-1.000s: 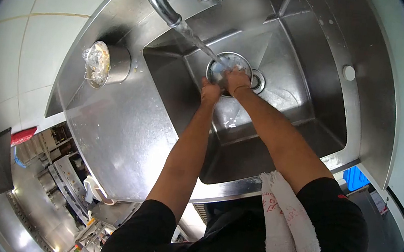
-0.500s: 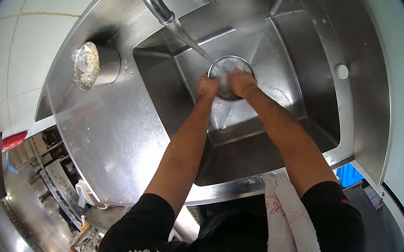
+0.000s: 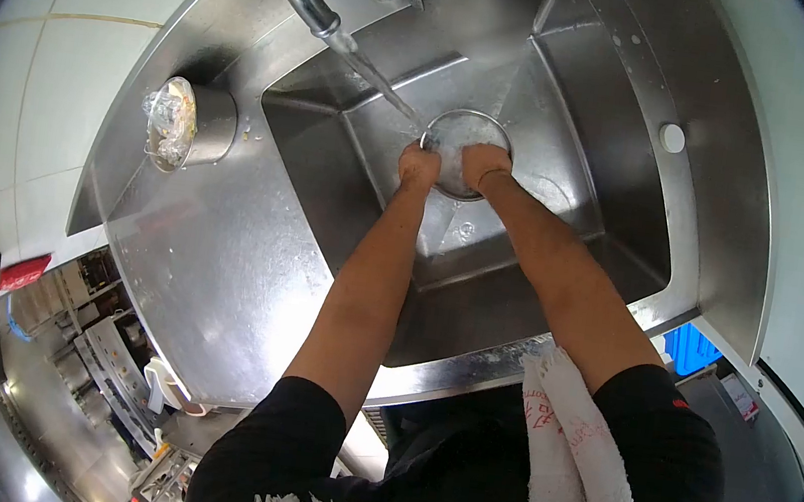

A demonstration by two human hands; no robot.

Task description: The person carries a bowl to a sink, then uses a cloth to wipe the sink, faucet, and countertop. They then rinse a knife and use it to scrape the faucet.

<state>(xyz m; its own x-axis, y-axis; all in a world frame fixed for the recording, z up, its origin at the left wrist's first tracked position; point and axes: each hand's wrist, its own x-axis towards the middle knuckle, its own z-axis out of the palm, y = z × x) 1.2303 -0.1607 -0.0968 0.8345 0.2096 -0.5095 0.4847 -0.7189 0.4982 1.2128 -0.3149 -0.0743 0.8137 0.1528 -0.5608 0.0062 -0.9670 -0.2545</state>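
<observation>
A round metal pot (image 3: 480, 113) stands on the bottom of the steel sink (image 3: 623, 168), with cloudy water inside it. My left hand (image 3: 420, 165) is closed on the pot's left rim. Inside the pot, near its right wall, is my right hand (image 3: 483, 164). Its fingers are curled downward, and whatever they hold is hidden. From the curved faucet (image 3: 312, 4) a stream of water (image 3: 378, 78) runs down to the pot's upper left rim, close to my left hand.
On the left counter (image 3: 210, 258) a steel container (image 3: 212, 125) holds plastic wrap and food scraps. A white round cap (image 3: 672, 138) sits on the sink's right ledge. A white towel (image 3: 583, 454) hangs over my front. A blue crate (image 3: 691, 349) shows below right.
My right hand has moved down and toward the near right side inside the pot. The water stream now meets the pot's rim at the left. My left hand keeps its hold.
</observation>
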